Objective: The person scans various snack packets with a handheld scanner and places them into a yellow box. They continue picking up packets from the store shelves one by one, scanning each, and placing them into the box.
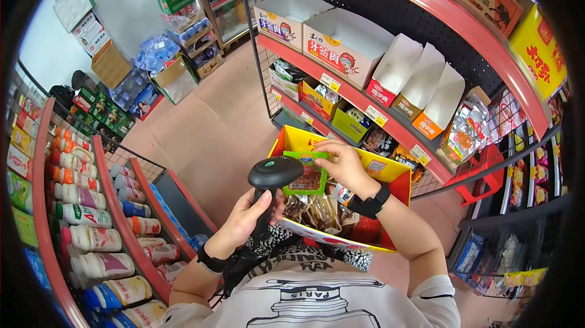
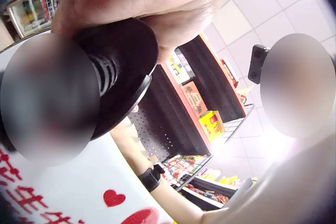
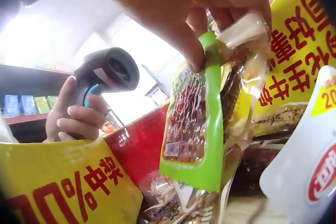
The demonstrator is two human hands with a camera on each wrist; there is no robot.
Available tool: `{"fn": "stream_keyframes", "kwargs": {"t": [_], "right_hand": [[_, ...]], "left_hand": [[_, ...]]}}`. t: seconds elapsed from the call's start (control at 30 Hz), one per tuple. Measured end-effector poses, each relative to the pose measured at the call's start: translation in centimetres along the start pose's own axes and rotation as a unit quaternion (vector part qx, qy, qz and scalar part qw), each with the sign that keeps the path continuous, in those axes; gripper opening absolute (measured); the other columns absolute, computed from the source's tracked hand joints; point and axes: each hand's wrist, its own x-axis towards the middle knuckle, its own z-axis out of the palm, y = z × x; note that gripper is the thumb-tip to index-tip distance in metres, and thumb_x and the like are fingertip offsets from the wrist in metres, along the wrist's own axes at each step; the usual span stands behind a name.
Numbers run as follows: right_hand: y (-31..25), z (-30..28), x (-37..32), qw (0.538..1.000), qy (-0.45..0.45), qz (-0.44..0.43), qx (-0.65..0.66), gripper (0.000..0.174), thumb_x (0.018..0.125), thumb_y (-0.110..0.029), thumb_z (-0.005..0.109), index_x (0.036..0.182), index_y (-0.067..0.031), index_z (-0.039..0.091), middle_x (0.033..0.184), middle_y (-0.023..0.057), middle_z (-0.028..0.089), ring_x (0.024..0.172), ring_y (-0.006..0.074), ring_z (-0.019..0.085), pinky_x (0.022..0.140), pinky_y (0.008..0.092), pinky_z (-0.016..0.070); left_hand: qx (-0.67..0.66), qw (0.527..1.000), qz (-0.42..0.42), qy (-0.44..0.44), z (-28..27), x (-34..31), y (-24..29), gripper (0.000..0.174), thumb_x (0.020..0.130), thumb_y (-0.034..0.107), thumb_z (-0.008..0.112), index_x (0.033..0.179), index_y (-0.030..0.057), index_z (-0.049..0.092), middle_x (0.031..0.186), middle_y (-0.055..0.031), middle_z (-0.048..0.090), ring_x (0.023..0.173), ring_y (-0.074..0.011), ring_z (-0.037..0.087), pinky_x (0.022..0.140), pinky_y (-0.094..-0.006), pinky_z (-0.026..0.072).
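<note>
My left hand (image 1: 247, 217) is curled round the handle of a black handheld scanner (image 1: 275, 171), whose wide head faces up beside the box. In the right wrist view the scanner (image 3: 106, 71) stands beyond the box's edge. My right hand (image 1: 342, 165) pinches the top edge of a green-bordered snack packet (image 1: 304, 176) over a yellow and red carton (image 1: 399, 191). Seen from the right wrist, the packet (image 3: 186, 124) hangs upright, with a clear-wrapped packet (image 3: 244, 77) against it under the same hand (image 3: 194, 3). More wrapped packets (image 1: 326, 211) lie in the carton.
A red-edged shelf (image 1: 365, 112) with open cartons (image 1: 347, 42) stands at the upper right. Rows of bottles (image 1: 97, 238) fill the shelves at the left. Stacked boxes (image 1: 103, 109) stand on the floor at the back left. A wire rack (image 1: 518, 230) is at the right.
</note>
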Motion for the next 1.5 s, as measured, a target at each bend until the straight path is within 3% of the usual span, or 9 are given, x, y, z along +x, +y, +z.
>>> {"fn": "stream_keyframes", "kwargs": {"t": [0.23, 0.4, 0.5, 0.6, 0.67, 1.2, 1.27, 1.3, 1.5], "right_hand": [[-2.0, -2.1, 0.8, 0.979, 0.006, 0.079, 0.190, 0.006, 0.086, 0.000, 0.052, 0.091, -0.0024, 0.052, 0.085, -0.0018, 0.055, 0.081, 0.0065, 0.051, 0.076, 0.0244, 0.0403], [-1.7, -4.3, 1.6, 0.907, 0.090, 0.071, 0.405, 0.012, 0.091, -0.012, 0.047, 0.101, -0.0072, 0.052, 0.093, 0.0023, 0.059, 0.089, 0.0103, 0.052, 0.080, 0.0241, 0.0394], [-3.1, -5.8, 1.7, 0.791, 0.187, 0.183, 0.554, 0.014, 0.094, -0.017, 0.041, 0.095, -0.0069, 0.051, 0.088, 0.0029, 0.056, 0.083, 0.0137, 0.050, 0.076, 0.0269, 0.0392], [-0.5, -6.7, 1.4, 0.612, 0.005, 0.016, 0.791, 0.029, 0.096, -0.030, 0.039, 0.081, -0.0066, 0.047, 0.067, 0.0033, 0.042, 0.054, 0.0131, 0.037, 0.054, 0.0246, 0.0323], [-0.8, -6.8, 1.3, 0.586, -0.022, -0.029, 0.809, 0.033, 0.097, -0.031, 0.035, 0.078, -0.0063, 0.045, 0.064, 0.0029, 0.039, 0.053, 0.0122, 0.037, 0.054, 0.0239, 0.0326], [-1.5, -6.6, 1.4, 0.680, -0.074, -0.018, 0.729, 0.047, 0.096, -0.045, 0.030, 0.080, -0.0037, 0.046, 0.062, 0.0030, 0.038, 0.051, 0.0123, 0.035, 0.050, 0.0244, 0.0301], [-2.0, -6.8, 1.9, 0.783, -0.074, 0.081, 0.612, 0.045, 0.093, -0.047, 0.038, 0.077, -0.0060, 0.048, 0.064, 0.0026, 0.044, 0.055, 0.0114, 0.042, 0.050, 0.0234, 0.0347], [-2.6, -6.2, 0.9, 0.869, 0.137, 0.239, 0.410, 0.041, 0.090, -0.045, 0.048, 0.075, -0.0073, 0.049, 0.064, 0.0023, 0.048, 0.058, 0.0108, 0.047, 0.051, 0.0221, 0.0373], [1.5, -4.1, 1.1, 0.956, 0.214, 0.141, 0.144, 0.041, 0.088, -0.038, 0.056, 0.069, -0.0016, 0.053, 0.061, 0.0000, 0.046, 0.059, 0.0086, 0.037, 0.055, 0.0267, 0.0345]], "left_hand": [[-0.011, 1.000, 0.006, 0.014, 0.5, -0.3, 1.0, 0.033, 0.094, 0.034, 0.045, 0.106, 0.0037, 0.048, 0.089, -0.0055, 0.054, 0.075, -0.0122, 0.054, 0.064, -0.0251, 0.0438], [0.017, 0.999, 0.020, 0.040, 0.5, -0.3, 1.3, 0.038, 0.093, 0.037, 0.044, 0.107, 0.0021, 0.049, 0.089, -0.0085, 0.057, 0.074, -0.0149, 0.056, 0.064, -0.0270, 0.0461], [0.020, 0.999, 0.026, 0.019, 1.2, -0.1, 1.7, 0.039, 0.092, 0.037, 0.045, 0.109, 0.0013, 0.048, 0.088, -0.0079, 0.056, 0.074, -0.0145, 0.056, 0.063, -0.0266, 0.0456], [0.018, 1.000, 0.002, -0.015, 1.8, -0.2, 1.7, 0.032, 0.094, 0.032, 0.045, 0.108, 0.0028, 0.048, 0.087, -0.0061, 0.054, 0.074, -0.0124, 0.053, 0.064, -0.0258, 0.0441], [0.013, 0.999, 0.000, -0.037, 2.4, 0.0, 1.8, 0.032, 0.094, 0.031, 0.045, 0.109, 0.0025, 0.047, 0.087, -0.0057, 0.054, 0.074, -0.0118, 0.053, 0.064, -0.0254, 0.0443], [0.073, 0.988, -0.012, -0.136, 4.7, 1.3, 2.3, 0.029, 0.093, 0.031, 0.049, 0.099, 0.0029, 0.049, 0.080, -0.0024, 0.051, 0.067, -0.0086, 0.048, 0.062, -0.0229, 0.0415], [0.065, 0.989, -0.010, -0.134, 4.5, 1.4, 2.1, 0.030, 0.093, 0.031, 0.048, 0.100, 0.0027, 0.048, 0.080, -0.0024, 0.051, 0.067, -0.0085, 0.048, 0.062, -0.0229, 0.0414], [0.057, 0.990, -0.008, -0.132, 4.4, 1.3, 1.9, 0.030, 0.093, 0.031, 0.048, 0.101, 0.0025, 0.048, 0.080, -0.0024, 0.050, 0.067, -0.0085, 0.048, 0.062, -0.0229, 0.0413], [0.065, 0.994, 0.004, -0.089, 2.9, 1.2, 1.4, 0.032, 0.094, 0.032, 0.046, 0.106, 0.0016, 0.048, 0.081, -0.0031, 0.051, 0.066, -0.0093, 0.048, 0.061, -0.0236, 0.0415]]}}
